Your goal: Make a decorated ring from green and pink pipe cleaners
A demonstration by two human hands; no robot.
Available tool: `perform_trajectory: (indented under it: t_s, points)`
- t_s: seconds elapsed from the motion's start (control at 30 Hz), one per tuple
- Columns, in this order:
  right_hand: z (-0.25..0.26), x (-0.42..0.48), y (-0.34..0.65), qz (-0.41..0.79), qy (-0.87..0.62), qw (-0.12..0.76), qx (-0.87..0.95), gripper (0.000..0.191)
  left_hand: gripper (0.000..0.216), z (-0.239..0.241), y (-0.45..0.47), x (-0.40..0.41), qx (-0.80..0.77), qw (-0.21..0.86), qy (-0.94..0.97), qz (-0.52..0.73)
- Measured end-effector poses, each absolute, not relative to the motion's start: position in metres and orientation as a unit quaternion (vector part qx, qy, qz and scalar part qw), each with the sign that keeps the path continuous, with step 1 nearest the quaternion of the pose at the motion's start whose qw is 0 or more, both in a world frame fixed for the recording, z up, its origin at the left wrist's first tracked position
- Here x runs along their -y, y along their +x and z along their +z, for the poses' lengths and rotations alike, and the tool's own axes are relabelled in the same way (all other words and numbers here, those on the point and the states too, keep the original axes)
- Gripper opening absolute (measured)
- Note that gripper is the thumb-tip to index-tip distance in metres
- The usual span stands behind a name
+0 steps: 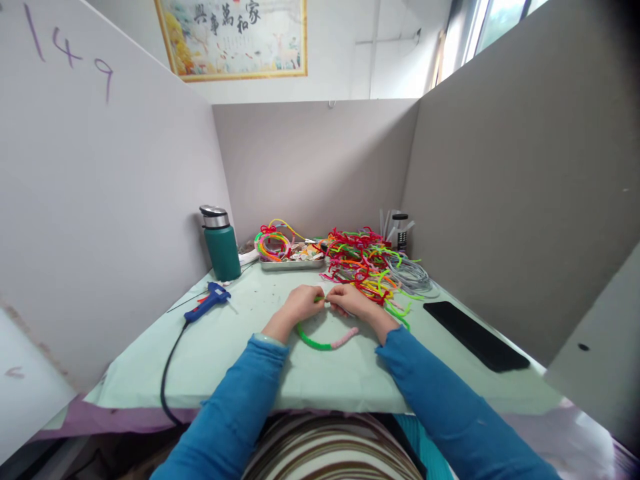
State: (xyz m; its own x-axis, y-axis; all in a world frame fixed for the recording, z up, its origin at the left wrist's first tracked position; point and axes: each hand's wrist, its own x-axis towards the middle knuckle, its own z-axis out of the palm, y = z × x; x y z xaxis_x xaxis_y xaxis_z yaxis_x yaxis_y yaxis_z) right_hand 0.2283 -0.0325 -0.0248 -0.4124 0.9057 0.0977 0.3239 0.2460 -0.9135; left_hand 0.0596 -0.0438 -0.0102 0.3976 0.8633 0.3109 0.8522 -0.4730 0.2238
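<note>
Pale panels enclose a cloth-covered surface [345,390], with a framed picture [235,40] on the wall at the upper left of centre. At mid-frame, a green-and-pink strip [316,345] curves below the two hands, its pink end free at lower centre-right. The left hand [303,302] pinches the green end; the right hand [353,300] has its fingertips drawn together beside that tip, though whether they grip it is too small to tell.

Likely faults: a loose pinch could let the bent strip spring open, and its unsupported pink end could twist the curve out of shape. Loose strands from the heap [357,257], at right of centre, lie near the right wrist and could snag on the sleeve. A tug on the cord [165,380], which hangs over the near edge at lower left, could drag the blue glue gun [207,301]; whether the gun is hot cannot be seen.

Containers: the shallow metal tray [293,265], above the hands, bears small flat pieces [303,252]; coloured loops [273,245] stand at its left end, in or against it. Contents of the green bottle [227,257], left of centre, are hidden. A black-capped container [400,233] stands behind the heap, its contents unclear.
</note>
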Motion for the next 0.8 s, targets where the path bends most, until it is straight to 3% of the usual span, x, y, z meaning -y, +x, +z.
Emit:
perform_trajectory:
  t_s: [0.1, 0.3, 0.47, 0.6, 0.8]
  points:
    - [-0.025, 0.032, 0.229, 0.438, -0.430, 0.336, 0.714, 0.015, 0.026, -0.011, 0.059, 0.042, -0.505, 0.011, 0.837, 0.210]
    - [-0.023, 0.033, 0.229, 0.430, -0.429, 0.335, 0.720, 0.016, 0.037, -0.012, 0.052, 0.033, -0.474, 0.155, 0.833, 0.241]
    - [-0.021, 0.034, 0.229, 0.432, -0.434, 0.336, 0.716, 0.018, 0.044, -0.013, 0.050, 0.031, -0.500, 0.207, 0.802, 0.253]
    - [-0.022, 0.033, 0.229, 0.433, -0.432, 0.335, 0.717, 0.016, 0.035, -0.012, 0.051, 0.033, -0.473, 0.169, 0.827, 0.251]
    - [-0.027, 0.029, 0.229, 0.426, -0.443, 0.320, 0.721, 0.015, 0.027, -0.013, 0.055, 0.038, -0.482, 0.023, 0.855, 0.190]
